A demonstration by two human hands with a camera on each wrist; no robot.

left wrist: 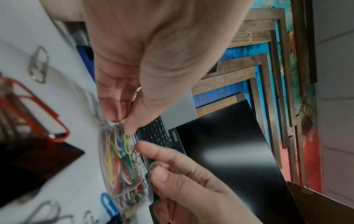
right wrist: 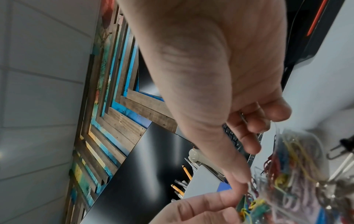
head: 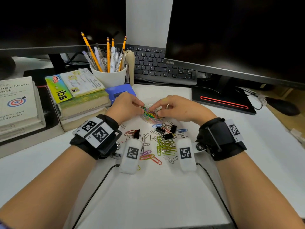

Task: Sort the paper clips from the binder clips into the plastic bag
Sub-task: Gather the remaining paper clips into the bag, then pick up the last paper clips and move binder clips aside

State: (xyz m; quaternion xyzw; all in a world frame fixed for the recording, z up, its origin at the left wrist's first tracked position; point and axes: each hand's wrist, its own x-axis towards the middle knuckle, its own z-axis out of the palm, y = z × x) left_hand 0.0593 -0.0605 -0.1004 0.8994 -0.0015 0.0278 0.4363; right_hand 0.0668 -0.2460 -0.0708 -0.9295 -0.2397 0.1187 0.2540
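Note:
A clear plastic bag (head: 152, 117) stuffed with coloured paper clips stands on the white desk between my hands. My left hand (head: 140, 105) pinches the bag's mouth at its left side, thumb against fingers (left wrist: 122, 124). My right hand (head: 156, 108) pinches the opposite edge, its other fingers curled; its index tip touches the bag (left wrist: 122, 163). Loose paper clips (head: 165, 146) in green, pink, red, blue and silver lie nearer me, mixed with black binder clips (head: 167, 136). In the right wrist view the bag (right wrist: 287, 174) is blurred.
Stacked books (head: 82, 96), a blue box (head: 120, 93) and a white cup of pencils (head: 109, 75) stand left and behind. A keyboard (head: 165, 66) and a monitor base (head: 222, 100) are behind and right. A mouse (head: 283, 106) lies far right.

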